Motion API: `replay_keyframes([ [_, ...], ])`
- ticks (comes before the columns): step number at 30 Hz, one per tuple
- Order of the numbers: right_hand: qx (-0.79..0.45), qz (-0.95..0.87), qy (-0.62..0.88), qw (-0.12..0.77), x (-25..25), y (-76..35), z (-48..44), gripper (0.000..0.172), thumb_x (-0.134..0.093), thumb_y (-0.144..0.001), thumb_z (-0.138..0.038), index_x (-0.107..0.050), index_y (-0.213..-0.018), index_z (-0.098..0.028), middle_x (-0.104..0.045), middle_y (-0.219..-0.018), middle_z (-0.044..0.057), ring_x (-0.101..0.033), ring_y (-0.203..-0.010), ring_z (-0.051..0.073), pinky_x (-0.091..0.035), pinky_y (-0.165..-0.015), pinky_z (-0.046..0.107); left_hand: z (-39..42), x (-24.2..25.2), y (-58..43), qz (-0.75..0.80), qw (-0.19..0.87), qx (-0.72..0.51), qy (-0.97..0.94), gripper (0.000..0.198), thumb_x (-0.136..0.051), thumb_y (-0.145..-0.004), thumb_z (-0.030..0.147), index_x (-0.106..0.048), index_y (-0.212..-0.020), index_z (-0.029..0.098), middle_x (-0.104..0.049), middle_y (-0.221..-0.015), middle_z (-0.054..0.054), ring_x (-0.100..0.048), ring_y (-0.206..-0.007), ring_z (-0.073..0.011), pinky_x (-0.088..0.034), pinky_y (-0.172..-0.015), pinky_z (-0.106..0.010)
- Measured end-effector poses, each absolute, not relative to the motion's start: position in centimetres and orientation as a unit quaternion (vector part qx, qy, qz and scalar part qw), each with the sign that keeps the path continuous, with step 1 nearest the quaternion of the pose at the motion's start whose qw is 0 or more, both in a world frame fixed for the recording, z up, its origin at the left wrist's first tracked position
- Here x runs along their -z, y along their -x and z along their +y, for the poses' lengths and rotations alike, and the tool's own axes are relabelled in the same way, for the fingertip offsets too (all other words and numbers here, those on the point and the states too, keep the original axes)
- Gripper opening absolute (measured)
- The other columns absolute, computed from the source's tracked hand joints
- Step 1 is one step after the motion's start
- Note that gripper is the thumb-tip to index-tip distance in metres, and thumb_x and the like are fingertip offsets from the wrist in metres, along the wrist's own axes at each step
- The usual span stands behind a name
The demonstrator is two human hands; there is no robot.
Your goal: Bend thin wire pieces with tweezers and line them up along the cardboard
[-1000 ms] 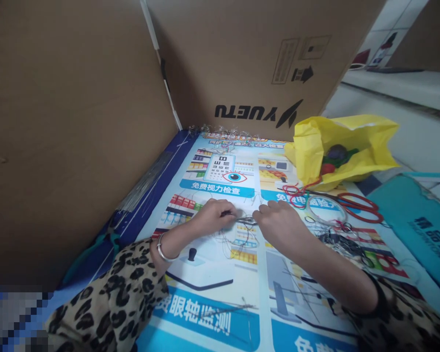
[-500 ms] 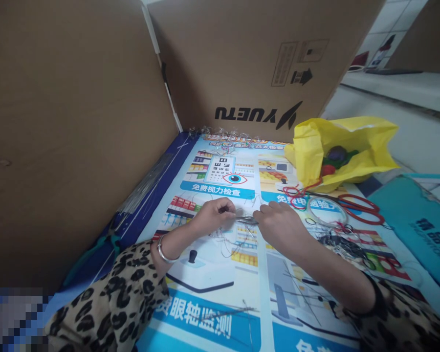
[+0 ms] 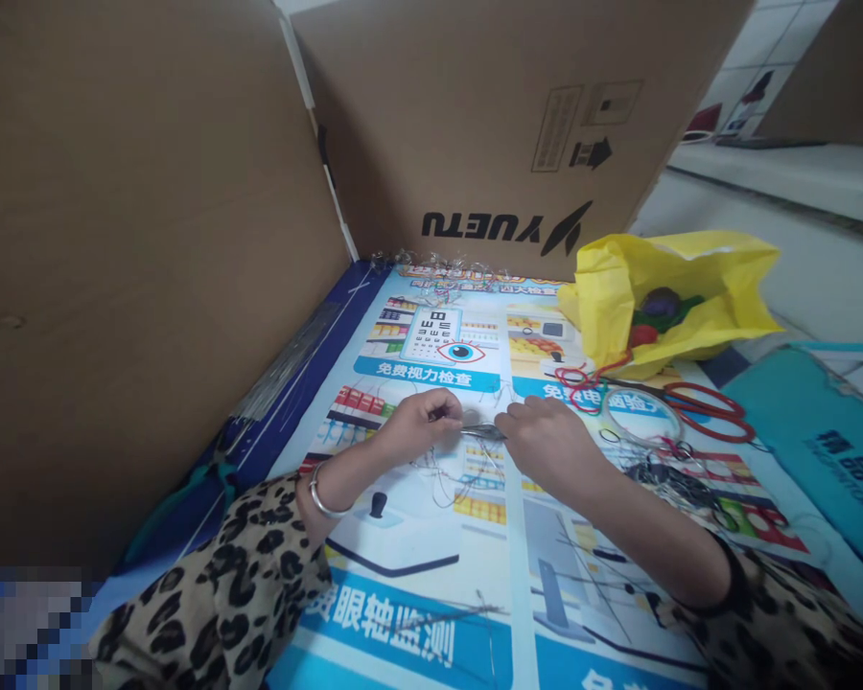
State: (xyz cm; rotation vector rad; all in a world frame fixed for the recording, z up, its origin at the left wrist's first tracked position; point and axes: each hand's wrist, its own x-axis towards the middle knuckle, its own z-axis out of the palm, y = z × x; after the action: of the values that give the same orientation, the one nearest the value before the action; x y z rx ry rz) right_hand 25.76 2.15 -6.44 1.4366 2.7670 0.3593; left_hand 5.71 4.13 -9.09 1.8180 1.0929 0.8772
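At nine o'clock, my left hand (image 3: pixel 431 422) pinches the silvery wire bundle (image 3: pixel 483 432) at mid-dial; loose strands (image 3: pixel 467 476) toward six could snag if I tug; at three, my right hand (image 3: pixel 536 433) grips its other end.

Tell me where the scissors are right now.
In the head view, the scissors lie toward the right, below the yellow bag and beside the teal case.

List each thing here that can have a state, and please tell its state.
Left hand: fingers curled, pinching
Right hand: closed
Wire: held between both hands
Bag: open
Red yarn: trailing from bag
Scissors: lying, blades unclear
Pliers: handles apart
Cardboard: standing
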Motion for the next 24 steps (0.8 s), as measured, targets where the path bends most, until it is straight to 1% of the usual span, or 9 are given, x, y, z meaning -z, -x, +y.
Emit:
replay_keyframes([
  [11, -0.118, 0.879, -0.462, 0.014, 6.38, -25.62, 2.03, 0.017, -0.044, -0.076, -0.011, -0.06, -0.073, -0.018, -0.061, -0.071, 0.005, -0.049, -0.067, 0.016, -0.022, -0.059, 0.029, 4.02, 9.25, -5.73, 0.44, 0.416, -0.357, -0.711, 0.002, -0.054, -0.07, 0.017, -0.053, -0.071, 0.016, -0.051, -0.067, 0.003, -0.044, -0.061, -0.0075, -0.035, -0.057, -0.02],
  [18, -0.103, 0.881, -0.462, 0.016, 6.23, -25.58, 2.25, 0.015, -0.046, -0.076, -0.013, -0.06, -0.074, -0.018, -0.061, -0.072, 0.005, -0.049, -0.068, 0.017, -0.023, -0.06, 0.03, 4.03, 9.28, -5.74, 0.446, 0.411, -0.358, -0.71, 0.004, -0.056, -0.07, 0.018, -0.053, -0.069, 0.015, -0.049, -0.065, 0.004, -0.041, -0.059, -0.0068, -0.034, -0.056, -0.019],
  [24, -0.106, 0.881, -0.46, 0.014, 6.21, -25.53, 2.24, 0.017, -0.045, -0.076, -0.011, -0.061, -0.076, -0.017, -0.061, -0.072, 0.006, -0.049, -0.068, 0.016, -0.022, -0.06, 0.03, 4.04, 9.3, -5.67, 0.44, 0.415, -0.355, -0.712, 0.005, -0.055, -0.071, 0.02, -0.053, -0.071, 0.015, -0.05, -0.067, 0.003, -0.043, -0.062, -0.0078, -0.035, -0.057, -0.02],
])
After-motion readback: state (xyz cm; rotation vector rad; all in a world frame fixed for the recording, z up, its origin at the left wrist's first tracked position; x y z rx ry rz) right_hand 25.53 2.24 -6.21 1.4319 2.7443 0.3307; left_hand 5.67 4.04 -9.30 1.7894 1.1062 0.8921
